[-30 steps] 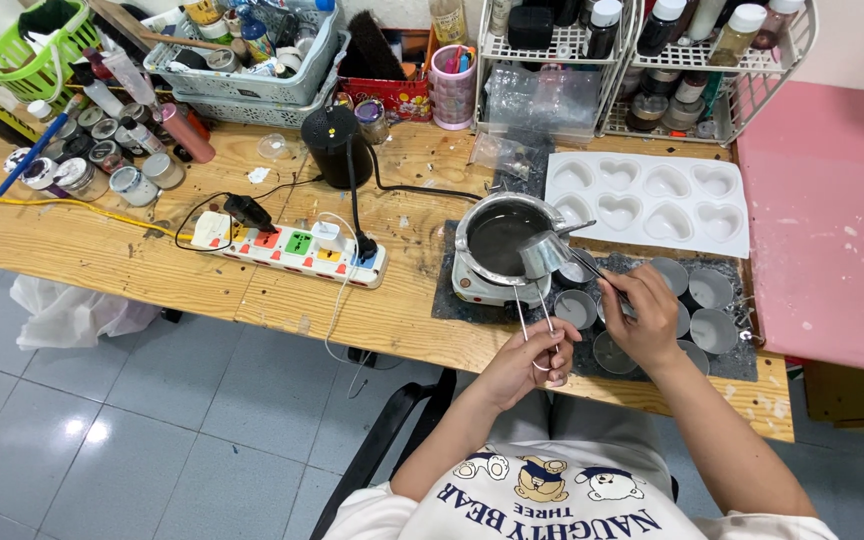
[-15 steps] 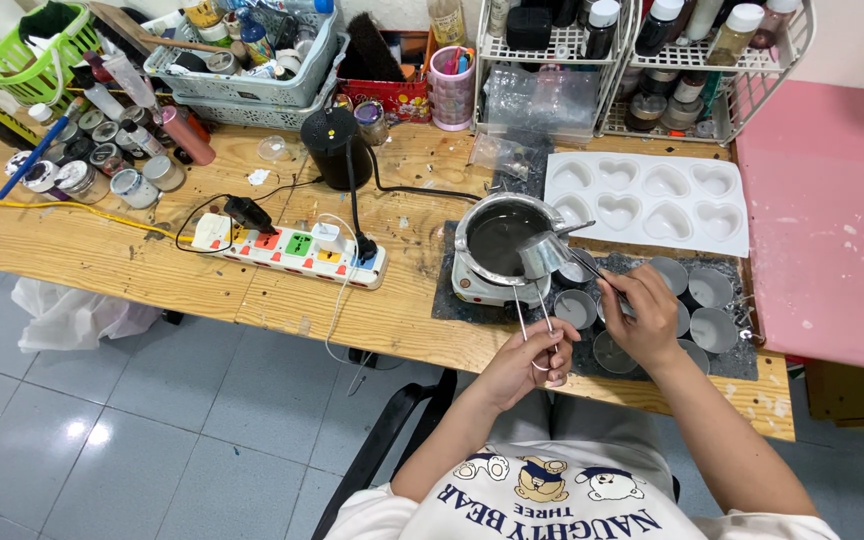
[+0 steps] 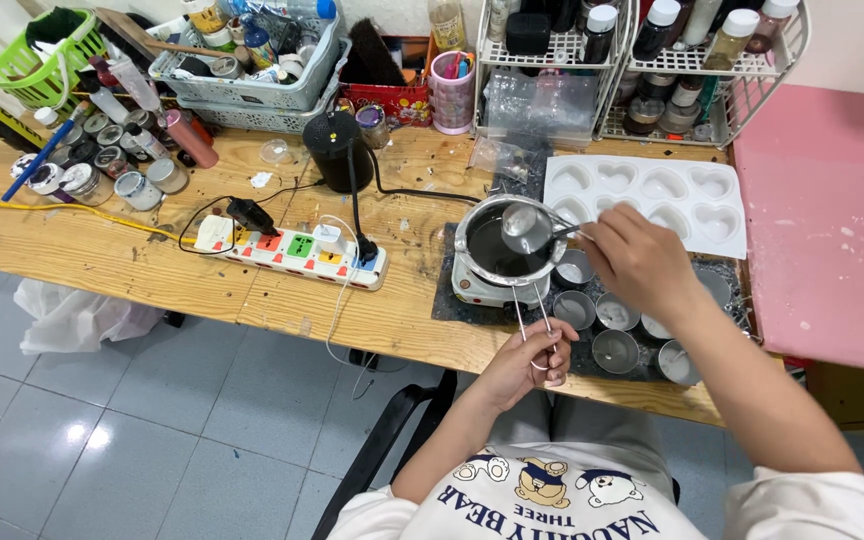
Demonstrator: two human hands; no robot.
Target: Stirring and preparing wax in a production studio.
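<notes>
From the head camera, looking down: a person sits at a long wooden table [image 3: 102, 255]. The left hand [image 3: 532, 360] is curled tight around the two thin wire handles of a small metal pot [image 3: 502, 245]. The pot sits on a little white hot plate [image 3: 482, 290], near the table's front edge, and it has dark liquid inside. Holding the handles probably keeps the pot from sliding or tipping.

The right hand [image 3: 642, 262] has its fingers pinched around the handle of a small metal ladle [image 3: 525, 226]. The ladle's round bowl hangs just above the pot, so any drips would fall back in.

Right beside the pot, on a dark mat [image 3: 452, 300], stand several small round tins [image 3: 615, 350]. They are close together and close to the pot, which makes them easy to reach with the ladle. Behind them lies a white tray with heart-shaped hollows [image 3: 652, 200].

A power strip with coloured switches [image 3: 297, 250] lies to the left, with a black cable running to it. It is well apart from the pot, maybe to stay away from splashes. At the back are a grey basket [image 3: 252, 95] and wire racks [image 3: 632, 70] full of bottles and jars.
</notes>
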